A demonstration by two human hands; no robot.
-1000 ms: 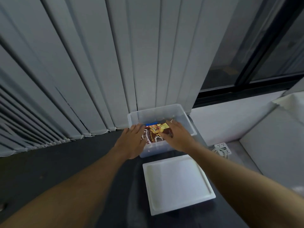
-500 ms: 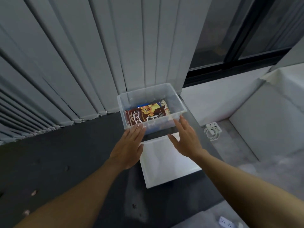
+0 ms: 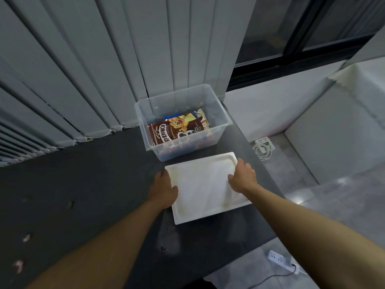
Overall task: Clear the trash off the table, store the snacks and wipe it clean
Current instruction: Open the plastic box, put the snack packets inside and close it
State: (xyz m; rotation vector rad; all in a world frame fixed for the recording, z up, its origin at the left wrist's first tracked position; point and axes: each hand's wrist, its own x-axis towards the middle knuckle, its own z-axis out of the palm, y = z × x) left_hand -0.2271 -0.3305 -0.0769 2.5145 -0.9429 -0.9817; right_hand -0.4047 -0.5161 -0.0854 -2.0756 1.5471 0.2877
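Two hands, left hand (image 3: 163,189) and right hand (image 3: 242,177), fingers clasping lid (image 3: 204,192) | dark flecked table (image 3: 93,184); bin (image 3: 142,122) by blinds (image 3: 104,59)

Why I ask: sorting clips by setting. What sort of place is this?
Likely an office or home room: vertical blinds, window, dark table with a clear snack bin, floor power strip.

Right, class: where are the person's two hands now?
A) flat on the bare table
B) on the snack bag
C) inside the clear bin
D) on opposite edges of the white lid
D: the left hand and right hand each hold a side edge of the lid, which lies on the table before the bin.
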